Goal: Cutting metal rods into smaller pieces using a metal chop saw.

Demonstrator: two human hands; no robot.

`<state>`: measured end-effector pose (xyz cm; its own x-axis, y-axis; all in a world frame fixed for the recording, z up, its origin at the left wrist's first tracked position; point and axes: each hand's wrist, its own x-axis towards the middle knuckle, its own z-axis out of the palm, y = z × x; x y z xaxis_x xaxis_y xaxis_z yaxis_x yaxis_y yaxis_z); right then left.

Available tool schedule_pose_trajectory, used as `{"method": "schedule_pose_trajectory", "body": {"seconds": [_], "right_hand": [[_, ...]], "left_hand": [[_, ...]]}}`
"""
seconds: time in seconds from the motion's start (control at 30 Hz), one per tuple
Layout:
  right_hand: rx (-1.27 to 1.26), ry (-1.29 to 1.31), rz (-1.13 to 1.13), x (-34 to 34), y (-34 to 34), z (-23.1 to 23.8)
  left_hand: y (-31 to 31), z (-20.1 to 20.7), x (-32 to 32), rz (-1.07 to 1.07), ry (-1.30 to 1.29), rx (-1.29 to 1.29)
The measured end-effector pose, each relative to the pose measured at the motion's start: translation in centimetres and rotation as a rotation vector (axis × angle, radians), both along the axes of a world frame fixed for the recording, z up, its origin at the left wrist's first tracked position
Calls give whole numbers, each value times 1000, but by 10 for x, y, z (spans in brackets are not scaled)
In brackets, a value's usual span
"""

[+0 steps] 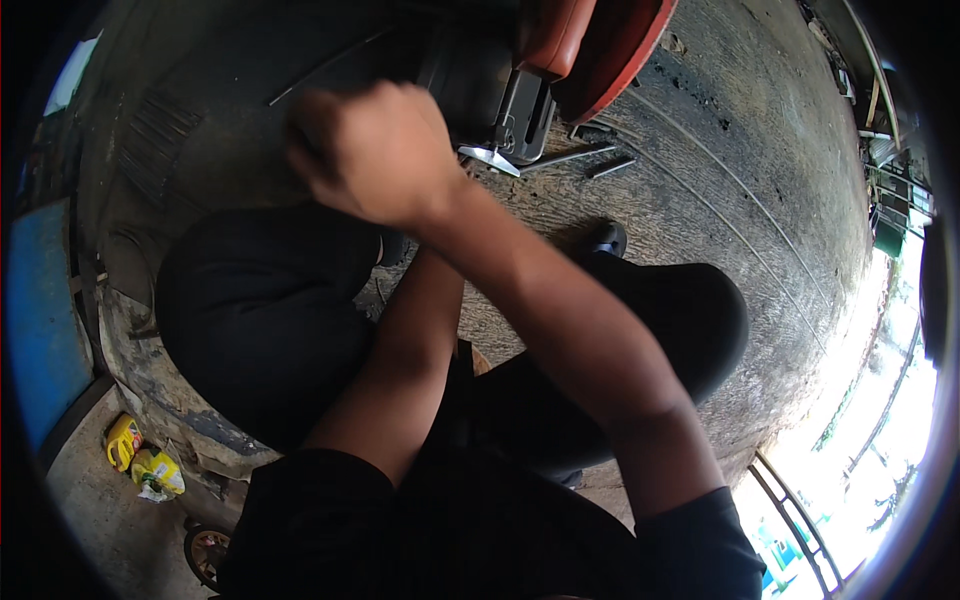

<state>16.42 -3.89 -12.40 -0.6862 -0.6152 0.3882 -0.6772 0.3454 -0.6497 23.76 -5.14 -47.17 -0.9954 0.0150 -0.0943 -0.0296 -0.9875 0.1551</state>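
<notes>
My right hand is raised at upper left, its forearm crossing over the left one. Its fingers look curled into a fist, blurred by motion, and whatever they may hold is hidden. Behind the right wrist, my left forearm reaches forward, and that hand is almost wholly covered. Just beyond the wrists stands what looks like a cut-off saw, with a red body and round red guard over a black base. A shiny flat metal piece sits at the near end of the base, close to the right wrist.
Short metal bars lie on the rough floor beside the saw, with long thin rods to the right. Dark rods are bundled at far left. Yellow packages and a small wheel are at lower left, below a blue panel.
</notes>
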Motion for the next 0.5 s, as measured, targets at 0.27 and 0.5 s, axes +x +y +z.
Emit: {"method": "schedule_pose_trajectory", "body": {"seconds": [0.27, 0.5], "right_hand": [[69, -823, -902, 63, 80, -203], [-622, -1536, -1098, 21, 122, -269]], "left_hand": [[14, 21, -37, 238, -1065, -543], [61, 86, -49, 247, -860, -1369]]}}
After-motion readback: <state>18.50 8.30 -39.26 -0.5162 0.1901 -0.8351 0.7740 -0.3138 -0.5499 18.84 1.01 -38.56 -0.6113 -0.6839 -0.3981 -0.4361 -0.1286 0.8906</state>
